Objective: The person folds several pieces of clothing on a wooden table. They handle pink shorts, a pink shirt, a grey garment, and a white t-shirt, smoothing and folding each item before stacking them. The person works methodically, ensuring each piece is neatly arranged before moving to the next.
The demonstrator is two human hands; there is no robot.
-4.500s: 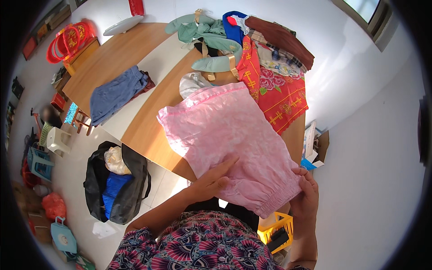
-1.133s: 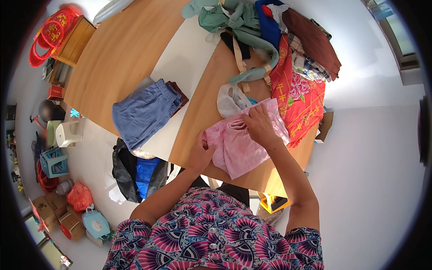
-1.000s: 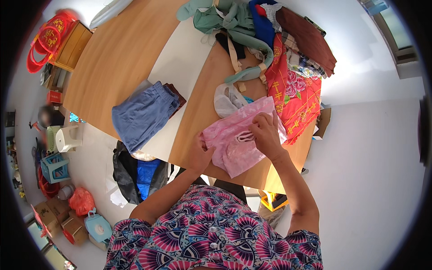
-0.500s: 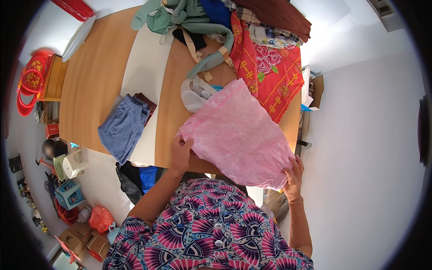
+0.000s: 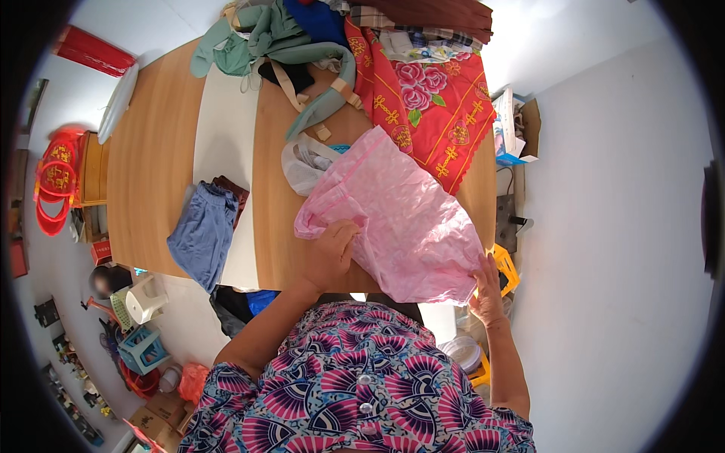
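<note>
A light pink, thin cloth garment point(image 5: 411, 211) with a seamed edge lies slantwise over the near part of the table. My left hand point(image 5: 332, 253) is closed on its near left edge, where the cloth bunches into a fold. My right hand point(image 5: 489, 294) grips the gathered corner at the lower right, with its fingers partly behind the fabric. Left of the garment lie folded blue shorts point(image 5: 202, 234), with a dark brown folded cloth point(image 5: 236, 198) showing from under them. Just beyond the pink cloth sits a white mesh piece point(image 5: 303, 170).
The wooden table point(image 5: 151, 174) has a white stripe point(image 5: 223, 128). At its far side are a red floral cloth point(image 5: 423, 113), a green strapped carrier point(image 5: 325, 60) and piled clothes. A carton point(image 5: 529, 124) stands right of the table; a yellow stool point(image 5: 504, 268) is beside my right hand.
My left hand has moved right and inward, drawing the garment's left edge into a fold. My right hand stays at the lower right corner. The whole view has shifted slightly.
</note>
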